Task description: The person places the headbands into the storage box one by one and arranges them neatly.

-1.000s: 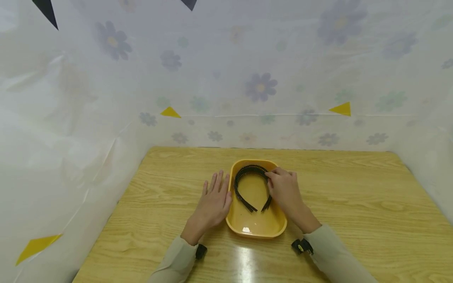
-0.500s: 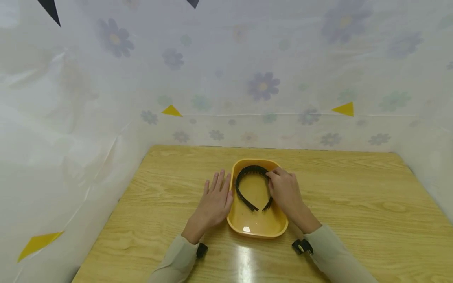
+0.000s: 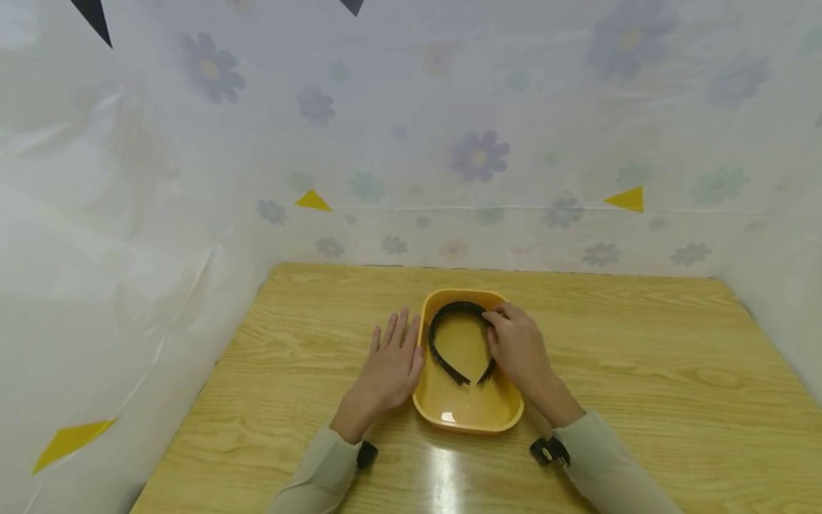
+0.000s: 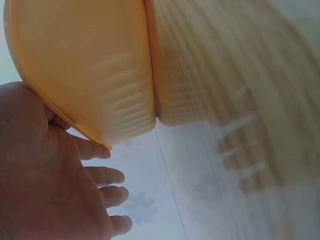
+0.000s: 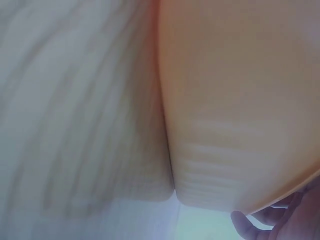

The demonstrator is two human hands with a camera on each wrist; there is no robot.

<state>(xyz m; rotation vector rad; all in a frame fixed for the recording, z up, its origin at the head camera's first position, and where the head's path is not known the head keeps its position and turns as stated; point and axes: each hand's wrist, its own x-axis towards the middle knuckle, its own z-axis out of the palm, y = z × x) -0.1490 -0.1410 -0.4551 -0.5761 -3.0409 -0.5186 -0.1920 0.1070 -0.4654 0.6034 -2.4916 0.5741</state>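
Observation:
Several black toothed headbands point(image 3: 443, 359) lie stacked together in a yellow plastic tub point(image 3: 469, 421), their tips pointing towards the person. My right hand point(image 3: 521, 350) reaches over the tub's right rim, and its thumb and fingers pinch the headbands at their upper right; the hand hides part of that side. Against the tub's left wall rests my left hand point(image 3: 385, 371), its fingers straight and spread. In the left wrist view the left hand point(image 4: 55, 175) touches the tub's rim point(image 4: 65, 120). The right wrist view shows only some fingers point(image 5: 245, 227) of the right hand, by the rim.
The tub stands on a wood-grain table point(image 3: 642, 371). White flowered sheeting point(image 3: 398, 107) hangs behind the table and along both sides, with yellow triangles point(image 3: 626, 200) on it. A black wrist device point(image 3: 549, 451) sits at the right cuff.

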